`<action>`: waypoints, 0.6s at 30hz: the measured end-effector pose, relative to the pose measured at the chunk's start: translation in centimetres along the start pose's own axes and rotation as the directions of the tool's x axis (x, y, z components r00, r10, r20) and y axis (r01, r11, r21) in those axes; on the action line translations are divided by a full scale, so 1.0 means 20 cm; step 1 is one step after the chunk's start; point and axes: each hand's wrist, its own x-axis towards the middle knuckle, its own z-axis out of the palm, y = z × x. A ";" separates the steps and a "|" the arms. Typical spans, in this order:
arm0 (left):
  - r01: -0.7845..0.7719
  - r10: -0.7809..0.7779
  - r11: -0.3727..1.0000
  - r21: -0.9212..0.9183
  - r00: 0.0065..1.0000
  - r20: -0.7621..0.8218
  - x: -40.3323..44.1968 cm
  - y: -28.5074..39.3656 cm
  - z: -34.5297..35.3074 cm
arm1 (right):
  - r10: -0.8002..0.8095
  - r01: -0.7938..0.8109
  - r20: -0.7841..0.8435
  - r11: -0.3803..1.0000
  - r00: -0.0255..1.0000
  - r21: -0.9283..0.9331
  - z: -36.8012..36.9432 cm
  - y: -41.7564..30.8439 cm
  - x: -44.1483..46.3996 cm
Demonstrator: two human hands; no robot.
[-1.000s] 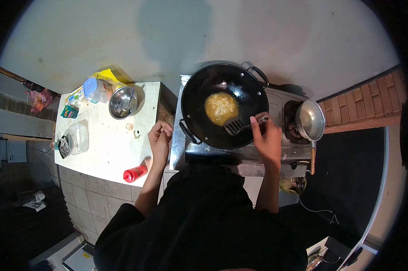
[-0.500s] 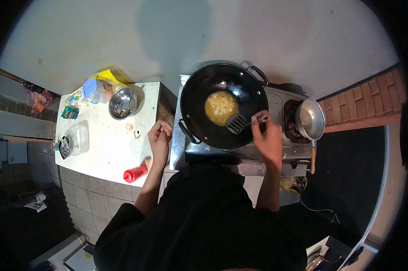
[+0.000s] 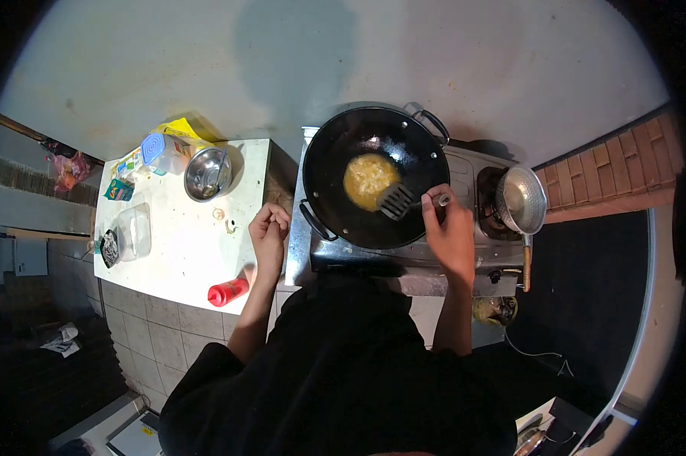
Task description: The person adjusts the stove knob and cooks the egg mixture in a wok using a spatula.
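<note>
On my feed, the right hand [image 3: 451,232] is over the near right rim of the wok, its fingertips closed around the handle of a slotted spatula [image 3: 395,202]. The left hand [image 3: 267,232] is at the left edge of the stove [image 3: 301,254], fingers loosely curled; I see nothing held, though the palm is hidden from me. The spatula's dark head is inside the wok, overlapping the near right edge of a yellowish mixture [image 3: 367,175]. I'd judge the spatula light and fairly stiff, best taken by the handle end, away from the heat. The mixture looks wet and soft, likely slippery and quick to break if pushed hard. Around it, the black wok [image 3: 335,137] appears heavy, with a glossy, probably greasy wall; I'd take hold only at its two loop handles, near left and far right. To the right, a small saucepan [image 3: 521,199] looks much lighter, its wooden handle pointing near.

As for writing, nearest on the left-hand table [image 3: 183,262] lies a red bottle [image 3: 227,292] with dark marks I can't read. Farther off, a green packet [image 3: 118,190] carries pale lettering, too small for me. Beside the steel bowl [image 3: 194,176], a tub with a blue lid [image 3: 153,150] shows a ring pattern but no brand I can make out.
</note>
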 end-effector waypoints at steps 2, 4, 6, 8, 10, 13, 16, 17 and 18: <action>-0.001 0.001 1.000 0.000 1.000 -0.003 -0.01 0.01 0.00 | -0.019 0.019 -0.014 1.000 1.000 -0.024 0.00 0.02 0.00; 0.001 -0.001 1.000 0.002 1.000 -0.002 -0.01 0.00 0.00 | -0.037 0.036 -0.030 0.998 0.999 -0.047 0.01 0.04 0.00; 0.001 -0.001 1.000 0.004 1.000 -0.001 -0.01 0.00 0.00 | -0.044 0.043 -0.006 0.993 0.999 -0.111 0.02 0.06 0.01; 0.007 -0.007 1.000 -0.016 1.000 -0.009 -0.01 0.00 0.01 | -0.019 0.019 -0.001 0.993 1.000 -0.117 0.03 0.06 0.02; -0.007 0.007 1.000 -0.012 1.000 -0.004 -0.01 0.00 0.01 | 0.006 -0.005 0.005 0.992 1.000 -0.126 0.03 0.06 0.02; -0.022 0.022 1.000 -0.005 1.000 -0.002 -0.01 0.00 -0.01 | -0.017 0.014 -0.058 0.998 0.998 -0.056 0.05 0.04 0.00; -0.023 0.023 1.000 -0.002 1.000 -0.004 -0.01 0.00 -0.01 | -0.033 0.027 -0.074 0.996 0.997 -0.083 0.04 0.05 0.00; -0.024 0.024 1.000 0.001 1.000 -0.009 -0.01 0.00 -0.01 | -0.007 0.002 -0.051 0.995 0.999 -0.097 0.04 0.05 0.00; -0.024 0.024 1.000 0.000 1.000 -0.009 -0.01 0.00 -0.01 | 0.018 -0.021 -0.028 0.994 0.999 -0.111 0.05 0.04 0.00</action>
